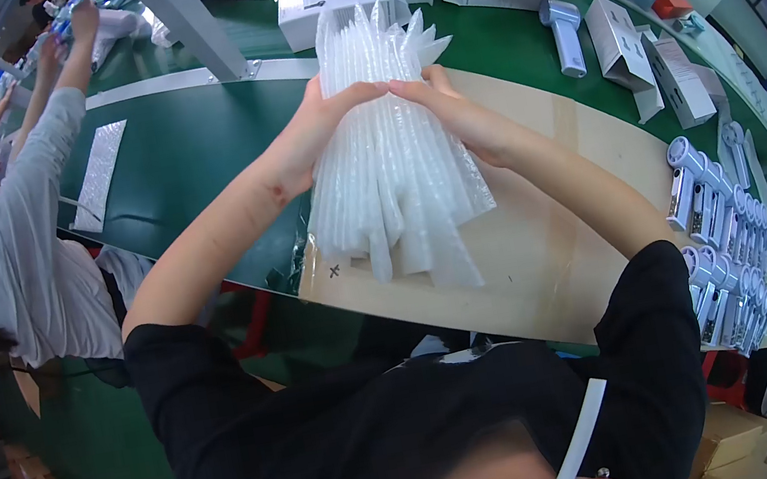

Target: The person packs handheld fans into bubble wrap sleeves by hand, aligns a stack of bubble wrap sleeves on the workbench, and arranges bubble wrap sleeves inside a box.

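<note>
A thick bundle of translucent white bubble-wrap sleeves (392, 167) is held above a tan cardboard sheet (546, 243) on the green table. My left hand (324, 128) wraps round the bundle's left side. Round its right side is my right hand (458, 110). Both thumbs meet tip to tip across the front of the bundle. The sleeves fan out below the hands, and their upper ends stick up above them. The fingers behind the bundle are mostly hidden.
White printed boxes (340, 8) stand behind the bundle, with a white handheld device (565, 37) to the right. Many similar devices (724, 243) lie at the far right. A metal post (186, 29) rises at the back left. A co-worker in a grey top (28, 238) is at left.
</note>
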`<state>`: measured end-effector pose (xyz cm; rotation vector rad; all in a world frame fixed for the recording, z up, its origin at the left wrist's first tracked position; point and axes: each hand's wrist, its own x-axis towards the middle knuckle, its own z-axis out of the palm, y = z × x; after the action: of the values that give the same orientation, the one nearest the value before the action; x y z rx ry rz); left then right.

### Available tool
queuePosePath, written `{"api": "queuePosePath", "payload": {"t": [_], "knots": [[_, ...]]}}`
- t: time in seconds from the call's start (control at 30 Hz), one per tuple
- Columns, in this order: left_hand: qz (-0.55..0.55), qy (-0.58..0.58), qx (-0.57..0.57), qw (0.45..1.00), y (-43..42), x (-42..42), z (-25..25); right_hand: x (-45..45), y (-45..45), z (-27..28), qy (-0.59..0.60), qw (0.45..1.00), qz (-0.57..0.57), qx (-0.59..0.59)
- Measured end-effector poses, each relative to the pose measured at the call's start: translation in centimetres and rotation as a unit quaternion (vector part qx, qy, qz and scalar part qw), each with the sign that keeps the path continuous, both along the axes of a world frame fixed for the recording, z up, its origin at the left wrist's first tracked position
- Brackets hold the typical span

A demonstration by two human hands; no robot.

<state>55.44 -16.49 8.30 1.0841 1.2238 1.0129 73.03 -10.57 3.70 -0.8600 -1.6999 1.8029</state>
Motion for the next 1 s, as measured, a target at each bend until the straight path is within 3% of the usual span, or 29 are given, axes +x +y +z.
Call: {"api": "queuePosePath", "payload": {"t": [0.03,0.1,0.2,0.27,0.37,0.5,0.63,0.7,0.77,0.83,0.93,1.0], "knots": [[-0.001,-0.039,0.006,0.999,0.0,0.5,0.3,-0.1,-0.1,0.9,0.034,0.999,-0.02,0.035],[0.01,0.007,0.136,0.991,-0.3,1.3,1.4,0.2,-0.3,2.0,0.102,0.988,-0.059,0.102],[0.009,0.113,0.339,0.934,-1.3,2.6,3.4,1.9,-1.0,4.2,0.121,0.925,-0.122,0.338],[0.008,0.185,0.434,0.882,-1.6,2.7,3.2,3.2,-1.7,4.8,0.114,0.905,-0.121,0.392],[0.017,0.146,0.542,0.827,-1.5,2.6,0.2,4.9,-2.4,3.8,0.095,0.895,-0.101,0.424],[0.026,0.27,0.47,0.84,-1.5,0.4,-3.5,5.7,-2.4,-0.2,0.107,0.918,-0.063,0.376],[-0.004,0.129,0.373,0.919,-1.8,1.7,-4.4,5.4,-2.2,-0.9,0.048,0.925,-0.025,0.377],[0.008,0.117,0.38,0.917,-2.0,2.7,-4.1,5.2,-2.5,-0.7,0.058,0.912,-0.041,0.405],[0.036,0.104,0.375,0.921,-2.3,4.0,-3.2,5.0,-2.8,0.2,0.092,0.911,-0.06,0.397],[0.081,0.09,0.35,0.929,-3.5,6.1,0.9,5.5,-3.9,3.2,0.148,0.923,-0.08,0.347],[0.021,-0.004,0.175,0.984,-4.4,7.0,6.0,7.3,-3.2,6.2,0.052,0.964,-0.036,0.26],[0.036,0.015,0.081,0.996,-3.1,6.3,6.0,8.1,-3.1,7.1,0.01,0.992,0.023,0.126]]}}
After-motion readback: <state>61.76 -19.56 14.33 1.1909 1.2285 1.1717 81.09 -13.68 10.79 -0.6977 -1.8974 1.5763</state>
